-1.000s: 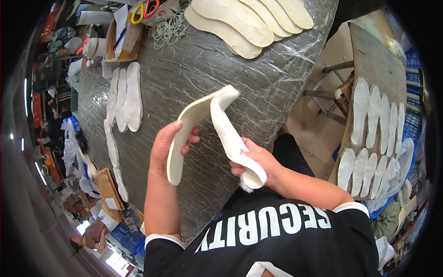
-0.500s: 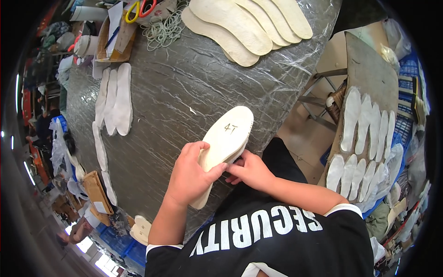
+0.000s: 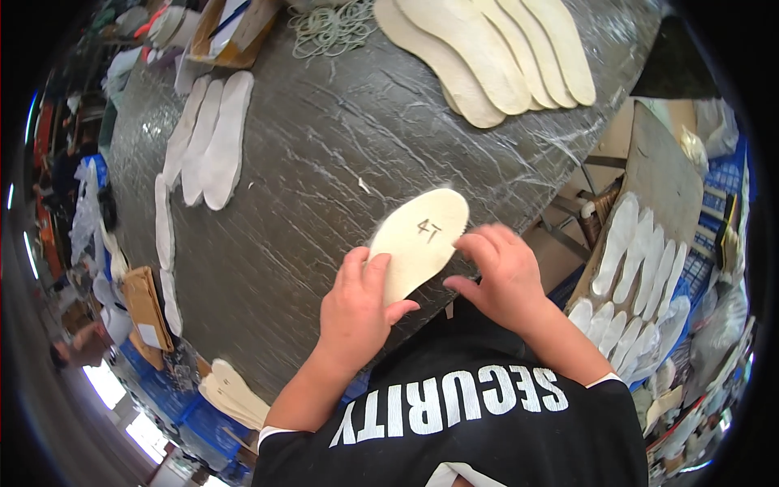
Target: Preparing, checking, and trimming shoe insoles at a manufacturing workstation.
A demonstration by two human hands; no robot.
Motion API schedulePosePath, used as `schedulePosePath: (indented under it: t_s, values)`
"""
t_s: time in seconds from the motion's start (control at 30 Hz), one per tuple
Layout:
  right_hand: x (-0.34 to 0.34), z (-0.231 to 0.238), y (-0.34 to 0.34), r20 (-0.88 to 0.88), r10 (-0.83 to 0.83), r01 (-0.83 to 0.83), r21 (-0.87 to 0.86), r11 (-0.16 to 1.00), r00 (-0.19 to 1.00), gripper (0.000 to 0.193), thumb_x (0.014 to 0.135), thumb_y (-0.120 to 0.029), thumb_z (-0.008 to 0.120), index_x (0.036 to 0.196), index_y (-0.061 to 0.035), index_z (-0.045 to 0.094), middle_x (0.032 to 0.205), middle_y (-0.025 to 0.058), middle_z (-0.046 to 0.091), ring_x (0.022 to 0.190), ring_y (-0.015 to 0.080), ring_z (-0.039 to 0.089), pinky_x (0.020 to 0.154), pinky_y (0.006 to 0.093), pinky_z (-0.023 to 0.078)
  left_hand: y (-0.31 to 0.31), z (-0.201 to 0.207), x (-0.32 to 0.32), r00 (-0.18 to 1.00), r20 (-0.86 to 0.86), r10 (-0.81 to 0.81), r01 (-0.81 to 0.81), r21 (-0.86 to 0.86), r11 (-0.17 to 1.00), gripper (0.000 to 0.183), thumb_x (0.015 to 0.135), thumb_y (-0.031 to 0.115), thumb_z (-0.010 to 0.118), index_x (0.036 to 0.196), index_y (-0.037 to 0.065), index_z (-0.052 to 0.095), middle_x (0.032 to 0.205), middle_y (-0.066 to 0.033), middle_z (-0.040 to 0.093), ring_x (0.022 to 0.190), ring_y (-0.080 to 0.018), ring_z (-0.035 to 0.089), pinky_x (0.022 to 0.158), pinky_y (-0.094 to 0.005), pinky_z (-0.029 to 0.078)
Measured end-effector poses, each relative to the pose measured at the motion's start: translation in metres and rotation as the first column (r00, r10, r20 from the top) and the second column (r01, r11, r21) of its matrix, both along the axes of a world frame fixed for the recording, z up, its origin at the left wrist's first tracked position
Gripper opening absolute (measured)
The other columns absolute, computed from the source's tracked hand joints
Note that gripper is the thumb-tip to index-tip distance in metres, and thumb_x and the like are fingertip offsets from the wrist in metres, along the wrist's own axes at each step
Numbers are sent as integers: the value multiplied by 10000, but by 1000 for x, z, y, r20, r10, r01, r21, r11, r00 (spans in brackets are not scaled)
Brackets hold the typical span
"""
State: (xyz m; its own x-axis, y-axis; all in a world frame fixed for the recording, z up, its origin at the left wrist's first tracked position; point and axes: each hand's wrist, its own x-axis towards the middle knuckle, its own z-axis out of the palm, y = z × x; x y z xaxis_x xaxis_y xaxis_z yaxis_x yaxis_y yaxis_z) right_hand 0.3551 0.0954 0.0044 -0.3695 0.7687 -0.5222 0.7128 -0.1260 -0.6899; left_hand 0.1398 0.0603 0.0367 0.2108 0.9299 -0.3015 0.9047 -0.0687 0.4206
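Observation:
My left hand (image 3: 355, 304) is closed around the narrower part of a cream insole (image 3: 428, 235) with handwritten marks on its face. Its thumb and fingers press it from the sides, above the table near my body. Whether more insoles lie beneath it cannot be made out from this angle. On the right, my right hand (image 3: 505, 272) has its thumb and fingers apart and holds nothing. Its slightly blurred fingertips are at the insole's right edge; whether they touch it is unclear.
Large cream insoles (image 3: 487, 57) overlap at the table's (image 3: 300, 219) far side, beside a heap of pale rubber bands (image 3: 331, 31). White insoles (image 3: 223, 142) lie to the left. More white insoles (image 3: 617, 243) rest on a narrow board (image 3: 661, 154) at right. Cream insoles (image 3: 231, 394) sit lower left.
My right hand has come away from the insole's lower right side, moved up and right, and spread its fingers. The insole now shows its face more squarely. The whole view has shifted.

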Motion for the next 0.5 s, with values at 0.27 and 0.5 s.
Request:
schedulePosePath:
  t_s: [0.27,0.5]
  values:
    - [-38,-21,31,67,649,-546,609,575,758,908,550,-240,803,1380,-208,435,1311,112,494,1300,320,411,1145,571,183,-12,-1,-32,780,445,440,-264,-404,876,412,783,23,676,1156,-5,505,1005,-211,614,927,-346,640,794,-388,506]
    - [-76,2,36,-84,648,-485,593,643,757,703,649,-207,802,1277,-100,505,1136,98,556,1152,298,506,1104,552,252,-34,-14,-72,689,558,462,-242,-424,873,222,845,-60,573,1065,-36,575,916,-70,652,798,-123,647,702,-258,521]
